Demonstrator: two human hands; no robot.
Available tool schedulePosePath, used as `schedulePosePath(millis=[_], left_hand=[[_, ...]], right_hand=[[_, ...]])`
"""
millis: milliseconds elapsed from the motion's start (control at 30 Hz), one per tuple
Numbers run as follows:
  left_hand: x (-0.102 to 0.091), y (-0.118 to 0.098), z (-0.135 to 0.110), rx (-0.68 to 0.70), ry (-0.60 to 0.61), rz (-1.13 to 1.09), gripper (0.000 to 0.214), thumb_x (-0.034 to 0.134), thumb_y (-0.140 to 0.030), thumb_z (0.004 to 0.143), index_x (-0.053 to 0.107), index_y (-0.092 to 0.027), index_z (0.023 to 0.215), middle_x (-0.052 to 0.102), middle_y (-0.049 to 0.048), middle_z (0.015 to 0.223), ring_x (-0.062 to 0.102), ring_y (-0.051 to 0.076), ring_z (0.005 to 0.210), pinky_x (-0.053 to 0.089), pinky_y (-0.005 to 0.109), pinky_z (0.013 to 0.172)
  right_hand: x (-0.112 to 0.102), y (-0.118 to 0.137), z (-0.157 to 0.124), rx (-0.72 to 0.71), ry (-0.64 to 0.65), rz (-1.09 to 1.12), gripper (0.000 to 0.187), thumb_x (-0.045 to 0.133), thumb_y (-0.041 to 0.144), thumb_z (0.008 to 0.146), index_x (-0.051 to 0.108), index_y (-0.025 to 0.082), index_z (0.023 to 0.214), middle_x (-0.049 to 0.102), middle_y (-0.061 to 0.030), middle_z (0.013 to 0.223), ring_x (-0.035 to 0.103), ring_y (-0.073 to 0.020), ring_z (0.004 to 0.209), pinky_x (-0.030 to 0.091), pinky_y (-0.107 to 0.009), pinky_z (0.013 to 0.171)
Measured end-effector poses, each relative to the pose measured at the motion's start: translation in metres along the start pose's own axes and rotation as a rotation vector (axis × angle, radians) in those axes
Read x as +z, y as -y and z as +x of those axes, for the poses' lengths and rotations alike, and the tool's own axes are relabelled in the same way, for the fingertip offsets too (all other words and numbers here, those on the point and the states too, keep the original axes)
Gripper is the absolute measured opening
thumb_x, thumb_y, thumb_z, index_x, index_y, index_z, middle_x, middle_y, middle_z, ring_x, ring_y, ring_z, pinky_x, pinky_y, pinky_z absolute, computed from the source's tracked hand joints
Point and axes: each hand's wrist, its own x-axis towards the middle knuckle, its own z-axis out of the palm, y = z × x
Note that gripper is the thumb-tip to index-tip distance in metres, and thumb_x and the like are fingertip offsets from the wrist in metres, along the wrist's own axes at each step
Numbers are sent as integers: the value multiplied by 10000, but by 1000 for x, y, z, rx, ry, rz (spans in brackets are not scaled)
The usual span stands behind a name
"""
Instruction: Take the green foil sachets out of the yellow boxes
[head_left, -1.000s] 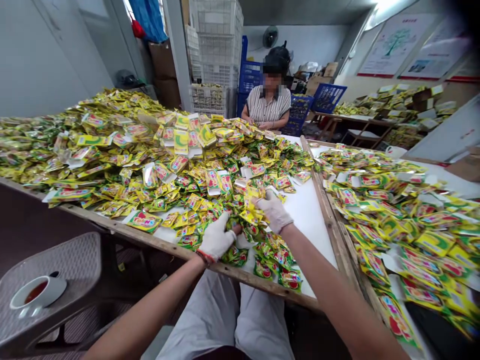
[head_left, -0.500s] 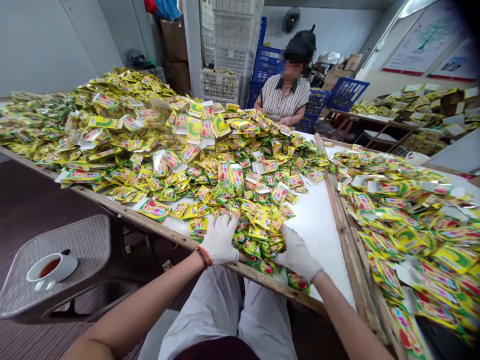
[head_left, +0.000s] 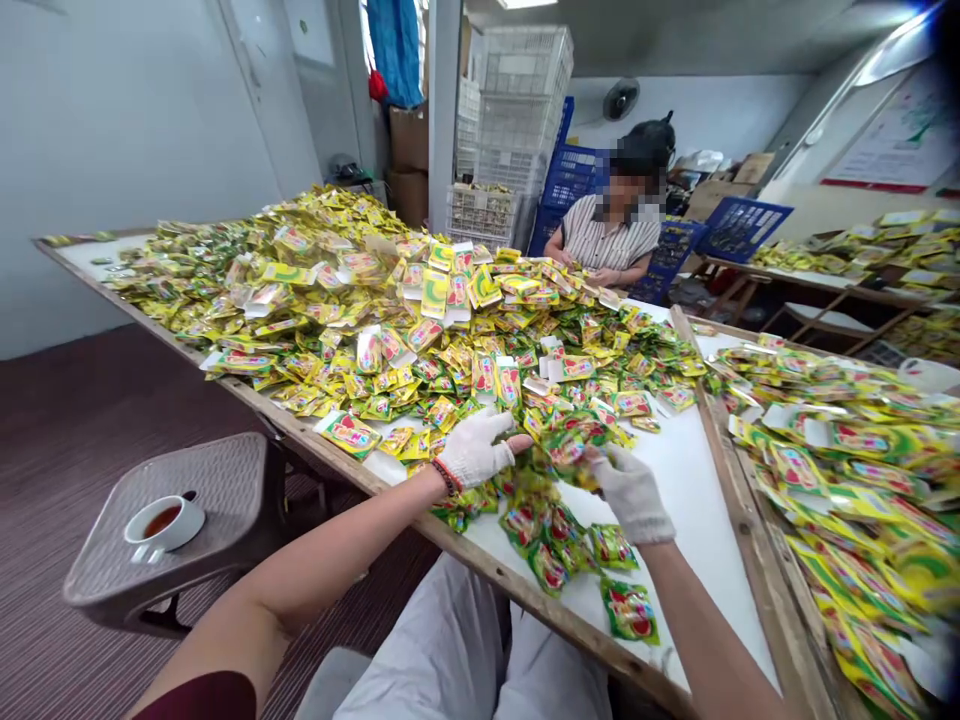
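My left hand [head_left: 478, 447], in a white glove with bare fingertips, is open with fingers spread over the pile of small packets. My right hand [head_left: 636, 495], gloved too, has its fingers curled against a blurred cluster of green-and-red packets [head_left: 577, 440] between both hands; its exact grip is smeared. Below the hands, several shiny green packets [head_left: 551, 565] lie loose on the white tabletop [head_left: 705, 560]. One green packet [head_left: 630, 610] sits apart near the wooden front edge. A large heap of yellow and green packets and small open boxes [head_left: 435, 292] rises beyond.
A wooden strip [head_left: 739, 510] divides the table; yellow boxes [head_left: 847, 480] are piled to its right. At left, a grey stool [head_left: 232, 480] carries a white cup [head_left: 180, 525] of dark drink. A person [head_left: 611, 240] sits across the heap, before stacked crates [head_left: 517, 110].
Both hands have moved up and away from the front edge, stirring the green packets between them. Several packets now lie spread on the white surface. The camera view has shifted.
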Motion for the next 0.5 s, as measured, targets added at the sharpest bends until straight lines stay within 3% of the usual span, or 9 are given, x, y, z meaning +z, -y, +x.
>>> schedulePosePath(millis=[67, 133, 167, 267, 367, 433, 500], left_hand=[[-11, 6, 6, 106, -11, 79, 516, 364, -582, 890, 596, -206, 1155, 570, 87, 1056, 556, 216, 989, 450, 324, 870], [-23, 16, 15, 144, -35, 143, 538, 346, -589, 893, 563, -200, 1194, 537, 97, 1082, 538, 222, 1008, 445, 335, 876], [-30, 23, 21, 141, -46, 163, 534, 340, -586, 895, 561, -196, 1185, 532, 96, 1080, 536, 221, 1005, 443, 335, 878], [-56, 52, 52, 68, -114, 184, 498, 319, -568, 910, 576, -198, 1123, 534, 84, 1066, 534, 206, 1001, 432, 326, 897], [-94, 89, 103, -112, -237, 201, 484, 333, -576, 904, 579, -204, 1092, 554, 79, 1074, 533, 200, 1016, 412, 317, 924], [-125, 114, 144, -301, -322, 224, 484, 346, -592, 893, 586, -209, 1065, 578, 80, 1076, 540, 201, 1019, 408, 301, 919], [-153, 136, 187, -362, -357, 238, 499, 337, -582, 898, 565, -193, 1113, 589, 102, 1107, 535, 224, 1058, 400, 315, 920]], right_hand=[[-9, -13, -2, -86, -1, 103, 476, 410, 551, 860, 654, 162, 985, 667, -77, 747, 636, -208, 708, 522, -311, 628], [-15, -35, 0, -126, 42, 154, 544, 317, 505, 908, 520, 163, 1280, 686, -100, 923, 664, -220, 814, 542, -332, 689], [-17, -47, 2, -129, 13, 96, 543, 330, 486, 907, 475, 178, 1330, 683, -103, 1000, 665, -230, 890, 544, -348, 745], [-18, -87, 8, -167, -159, -340, 501, 406, 491, 853, 567, 228, 1248, 660, -111, 1133, 634, -284, 1031, 522, -421, 858], [-12, -123, 12, -244, -131, -409, 442, 515, 466, 767, 680, 209, 1087, 671, -138, 1112, 610, -341, 1074, 503, -469, 901], [-7, -144, 13, -348, -144, -575, 452, 482, 455, 793, 680, 199, 1108, 646, -145, 1180, 598, -350, 1098, 513, -496, 887], [-3, -161, 14, -408, -157, -685, 454, 475, 443, 806, 667, 221, 1152, 632, -129, 1220, 600, -338, 1105, 535, -490, 860]])
